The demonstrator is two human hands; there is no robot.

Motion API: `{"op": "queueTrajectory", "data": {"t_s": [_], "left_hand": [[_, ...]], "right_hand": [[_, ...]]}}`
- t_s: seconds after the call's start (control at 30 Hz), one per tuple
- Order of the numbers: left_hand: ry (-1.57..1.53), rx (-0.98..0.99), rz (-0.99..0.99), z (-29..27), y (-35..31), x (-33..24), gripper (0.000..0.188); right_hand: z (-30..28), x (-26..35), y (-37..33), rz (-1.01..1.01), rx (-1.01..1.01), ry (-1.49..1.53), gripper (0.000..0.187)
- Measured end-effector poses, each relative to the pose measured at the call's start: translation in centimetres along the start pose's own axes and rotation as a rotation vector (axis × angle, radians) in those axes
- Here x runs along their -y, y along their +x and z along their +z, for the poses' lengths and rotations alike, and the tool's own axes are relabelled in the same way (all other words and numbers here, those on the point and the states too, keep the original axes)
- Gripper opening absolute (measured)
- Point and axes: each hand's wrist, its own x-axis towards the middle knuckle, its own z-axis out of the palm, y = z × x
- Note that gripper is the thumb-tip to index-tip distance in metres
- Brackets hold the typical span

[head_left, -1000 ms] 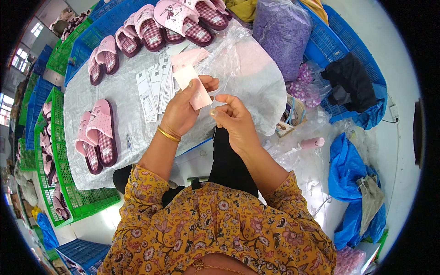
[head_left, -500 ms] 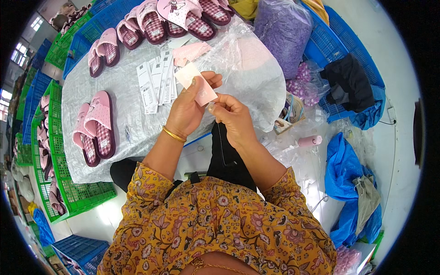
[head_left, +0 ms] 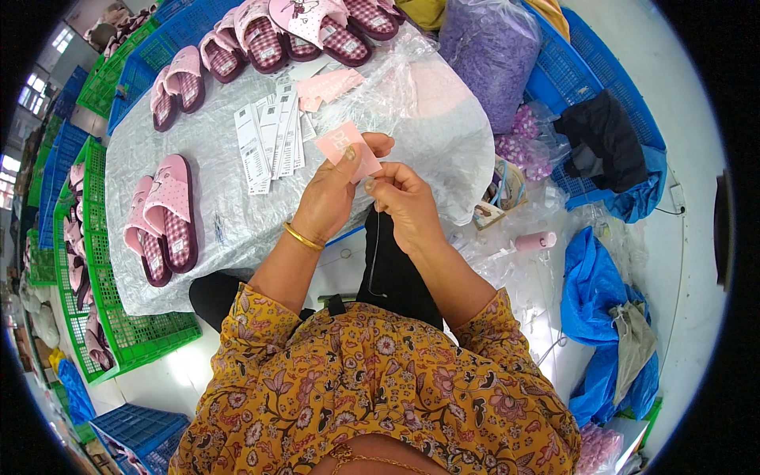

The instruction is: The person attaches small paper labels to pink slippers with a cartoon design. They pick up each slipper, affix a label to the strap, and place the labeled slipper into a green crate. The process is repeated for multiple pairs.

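Observation:
My left hand point(head_left: 328, 194) pinches a small pink card tag point(head_left: 342, 141) between thumb and fingers, above the near edge of the table. Right beside it, my right hand point(head_left: 404, 202) is closed at the tag's lower right corner, holding a thin cord point(head_left: 376, 253) that hangs down in front of my dark trousers. Where the cord meets the tag is hidden by my fingertips. Beyond my hands lie several white printed paper strips point(head_left: 269, 138) and a pile of pink tags point(head_left: 331, 84). To the left rests a pair of pink slippers point(head_left: 169, 206) with checked insoles.
More pink slippers point(head_left: 265, 39) line the table's far edge. Grey plastic sheeting point(head_left: 214, 182) covers the table. Green crates point(head_left: 131, 340) stand at left, blue crates point(head_left: 578, 63) at far right. A purple-filled bag point(head_left: 487, 63) and a pink roll point(head_left: 535, 241) are to the right.
The tag has turned in my left hand, from its pale side to a pink side with light printing. The hanging cord has swung slightly left. Both hands stay in nearly the same place.

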Motion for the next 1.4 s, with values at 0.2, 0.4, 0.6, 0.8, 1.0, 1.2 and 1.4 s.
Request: {"op": "queueTrajectory", "data": {"t_s": [0.2, 0.4, 0.6, 0.8, 1.0, 1.2, 1.4], "left_hand": [[0.001, 0.029, -0.015, -0.3, -0.3, 0.4, 0.051], [0.024, 0.028, -0.004, -0.4, -0.9, 0.7, 0.048], [0.178, 0.107, 0.083, -1.4, -1.4, 0.9, 0.047], [0.267, 0.268, -0.116, -5.3, -5.1, -2.8, 0.085], [0.312, 0.187, -0.325, -6.7, -4.8, -4.0, 0.037], [0.570, 0.180, -0.325, -5.6, -5.1, -1.6, 0.012], [0.826, 0.059, -0.153, -4.0, -6.4, -1.4, 0.008]], "right_hand": [[-0.2, -0.4, 0.2, 0.018, -0.015, 0.057, 0.011], [-0.1, -0.5, 0.2, 0.005, -0.010, 0.071, 0.011], [-0.1, -0.8, 0.6, -0.017, -0.003, 0.118, 0.010], [-2.9, -0.1, 0.5, -0.200, 0.032, -0.383, 0.006], [-2.5, 0.8, -0.9, -0.459, 0.272, -0.697, 0.016], [-1.6, 0.2, -1.5, -0.492, 0.336, -0.794, 0.018], [-1.7, -0.2, -2.1, -0.326, 0.375, -0.796, 0.015]]}}
